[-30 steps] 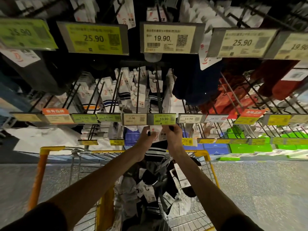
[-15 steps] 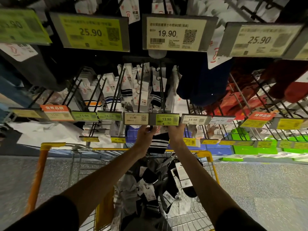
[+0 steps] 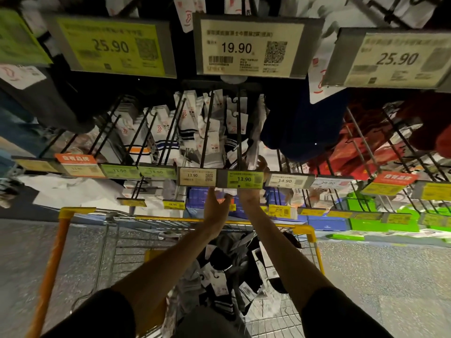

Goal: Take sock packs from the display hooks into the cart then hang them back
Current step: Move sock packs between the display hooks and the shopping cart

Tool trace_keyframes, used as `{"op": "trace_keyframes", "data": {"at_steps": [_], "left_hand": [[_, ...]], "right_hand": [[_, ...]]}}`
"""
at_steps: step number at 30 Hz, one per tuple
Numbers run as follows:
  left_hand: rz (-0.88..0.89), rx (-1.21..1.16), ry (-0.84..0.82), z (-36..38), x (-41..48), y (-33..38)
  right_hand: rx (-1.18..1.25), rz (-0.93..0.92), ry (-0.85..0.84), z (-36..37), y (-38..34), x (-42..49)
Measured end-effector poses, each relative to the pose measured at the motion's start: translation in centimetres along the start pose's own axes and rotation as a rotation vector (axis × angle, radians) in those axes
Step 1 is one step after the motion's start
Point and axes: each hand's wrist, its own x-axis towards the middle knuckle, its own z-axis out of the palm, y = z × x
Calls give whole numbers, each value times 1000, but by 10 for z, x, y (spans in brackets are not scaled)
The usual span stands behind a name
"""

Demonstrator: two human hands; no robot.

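Two hands reach up over the cart (image 3: 308, 231), a wire-mesh basket with yellow corner caps and an orange handle bar at left. Cart holds a loose heap of sock packs (image 3: 220, 280), dark and striped fabric with white card headers, lying at mixed angles. Left hand (image 3: 216, 208): palm up, fingers together and extended to the underside of the white 13.90 tag (image 3: 197, 177); whether it grips anything cannot be told. Right hand (image 3: 249, 195): mostly hidden behind the green 13.90 tag (image 3: 245, 179), fingertips showing above it at a grey-white pack (image 3: 253, 152) on the black hook (image 3: 239, 132); its grip cannot be told either. Hanging packs (image 3: 185, 128) fill the neighbouring hooks: white socks with navy, blue and orange stripes. Dark blue goods hang at centre right, red goods (image 3: 361, 152) farther right. Large tags above read 25.90, 19.90 (image 3: 251, 48), 25.90. Green boxes (image 3: 361, 213) sit on the low shelf at right. Floor is grey, speckled.
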Motion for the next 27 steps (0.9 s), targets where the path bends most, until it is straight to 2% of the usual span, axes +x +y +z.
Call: {"op": "trace_keyframes", "data": {"at_steps": [3,6,13,18,23,27], "left_hand": [[-28,18,-25,-10,3,-9],[-45,36,-77,-20,-4,-7],[-233,18,-243,-37,-32,-46],[-391,10,-245,-46,-57,-86],[-397,-1,-214,-59,-83,-114],[-405,-22,-282,-72,-103,-136]], "right_hand": [[-126,-276,244,6,4,-11],[-316,-370,240,6,21,-38],[-436,-238,83,-11,93,-87],[-521,-165,21,-21,118,-106],[-625,-88,-88,-29,137,-128],[-691,40,-186,-35,162,-147]]}}
